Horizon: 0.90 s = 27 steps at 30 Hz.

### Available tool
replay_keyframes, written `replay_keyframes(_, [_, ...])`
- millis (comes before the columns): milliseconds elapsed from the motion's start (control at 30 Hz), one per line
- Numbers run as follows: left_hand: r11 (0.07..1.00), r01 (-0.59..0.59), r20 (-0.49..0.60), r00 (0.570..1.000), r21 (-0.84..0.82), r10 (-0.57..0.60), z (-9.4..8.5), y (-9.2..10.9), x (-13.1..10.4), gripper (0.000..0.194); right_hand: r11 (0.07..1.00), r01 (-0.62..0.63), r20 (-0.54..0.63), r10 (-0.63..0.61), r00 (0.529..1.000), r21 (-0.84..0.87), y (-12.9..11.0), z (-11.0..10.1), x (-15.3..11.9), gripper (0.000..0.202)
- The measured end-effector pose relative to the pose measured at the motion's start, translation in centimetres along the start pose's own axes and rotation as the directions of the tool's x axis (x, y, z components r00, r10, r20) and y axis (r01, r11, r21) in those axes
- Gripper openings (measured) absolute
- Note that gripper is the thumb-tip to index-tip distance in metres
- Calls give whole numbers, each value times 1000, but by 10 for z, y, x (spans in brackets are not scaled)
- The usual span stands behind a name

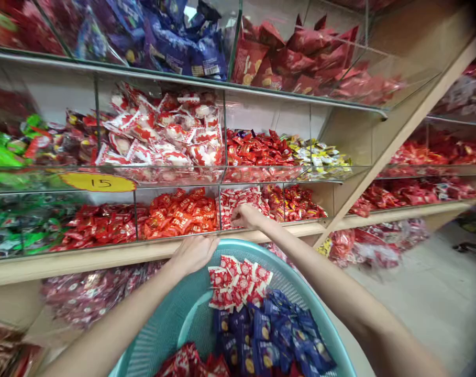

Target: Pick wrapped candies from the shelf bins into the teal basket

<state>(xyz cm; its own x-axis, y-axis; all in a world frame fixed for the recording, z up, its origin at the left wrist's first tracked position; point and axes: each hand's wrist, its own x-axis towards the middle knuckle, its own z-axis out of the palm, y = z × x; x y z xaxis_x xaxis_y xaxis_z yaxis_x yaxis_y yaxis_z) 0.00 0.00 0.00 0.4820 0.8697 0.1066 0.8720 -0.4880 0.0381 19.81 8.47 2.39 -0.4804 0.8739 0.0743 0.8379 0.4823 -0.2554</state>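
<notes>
My left hand is closed over the far rim of a teal plastic basket, thumb side toward the shelf. Red-and-white wrapped candies, dark blue packets and red packets lie in separate heaps inside the basket. Past the rim, my right hand reaches over the shelf edge into a bottom-row bin of small red-and-white candies. Its fingers curl down at the candies, and whatever is between them is hidden.
Clear dividers split the wooden shelf into bins. Orange-red candies fill the bin to the left. A yellow tag reading 15 hangs on the middle row. A slanted wooden panel rises at the right. Bagged candies lie below the right-hand shelf.
</notes>
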Motion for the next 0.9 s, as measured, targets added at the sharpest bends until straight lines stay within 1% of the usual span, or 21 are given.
replay_keyframes(67, [1000, 13, 20, 1000, -11, -12, -1, 2, 0, 61, 1000, 27, 13, -27, 1000, -10, 1, 1, 0, 11])
replay_keyframes(133, [1000, 22, 34, 999, -20, -22, -3, 4, -1, 61, 997, 64, 2, -64, 998, -52, 1, 2, -1, 12])
replay_keyframes(267, [999, 28, 38, 999, -32, -27, -6, 6, -2, 62, 964, 147, -72, -167, 983, -220, -2, 6, -6, 19])
replay_keyframes(333, [999, 18, 23, 1000, -26, -17, -6, 6, -2, 61, 947, 178, -71, -204, 976, -269, -3, 7, -8, 20])
replay_keyframes(500, [1000, 12, 15, 1000, -12, -12, -4, 4, 0, 59, 934, 237, -40, -257, 966, -267, -3, 4, -12, 18])
replay_keyframes(633, [1000, 17, 18, 1000, -8, -17, -4, 3, 0, 59, 931, 236, -27, -254, 967, -280, -2, 4, -11, 18])
replay_keyframes(733, [1000, 15, 14, 1000, -8, -15, -5, 4, 0, 58, 930, 213, -43, -236, 971, -301, -2, 6, -10, 18])
replay_keyframes(833, [1000, 11, 5, 1000, -4, -11, -5, 4, -1, 58, 935, 195, -92, -231, 969, -298, -1, 7, -10, 16])
replay_keyframes(900, [1000, 9, 0, 1000, -1, -9, -4, 3, -1, 58, 947, 186, -155, -232, 960, -263, 0, 4, -12, 15])
